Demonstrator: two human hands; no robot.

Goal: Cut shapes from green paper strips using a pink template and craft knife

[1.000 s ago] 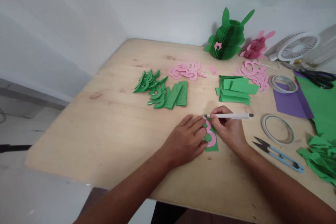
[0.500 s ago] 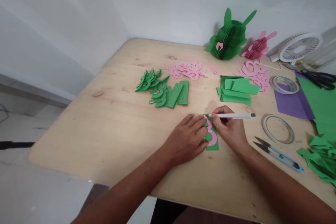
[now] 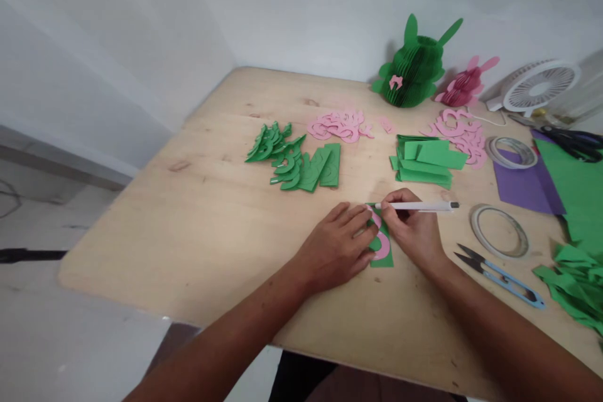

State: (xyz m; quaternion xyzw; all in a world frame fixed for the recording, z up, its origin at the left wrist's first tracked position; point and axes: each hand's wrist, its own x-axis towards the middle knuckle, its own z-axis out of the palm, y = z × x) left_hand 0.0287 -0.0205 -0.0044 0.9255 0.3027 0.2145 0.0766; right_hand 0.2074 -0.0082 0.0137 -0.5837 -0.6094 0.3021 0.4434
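My left hand (image 3: 339,245) lies with its fingers stretched flat over a pink curved paper cutout (image 3: 384,245), pressing it onto a green paper strip (image 3: 382,262). Part of both papers is hidden under the fingers. Pinched in my right hand (image 3: 414,226) is a white pen (image 3: 421,206), its tip touching near the cutout's upper end. Beyond the hands lie a stack of green paper strips (image 3: 426,163) and a pile of green cutouts (image 3: 289,166).
Pink cutouts (image 3: 339,125) lie farther back. Right of my hands are thread snips (image 3: 502,276), a tape roll (image 3: 500,231), purple paper (image 3: 525,185) and green scraps (image 3: 572,289). A green honeycomb paper rabbit (image 3: 414,72), a pink one (image 3: 466,85) and a fan (image 3: 539,86) stand along the wall.
The pen tip has shifted very slightly along the top of the pink cutout. My left hand stays in place on the papers; the view has moved a little.
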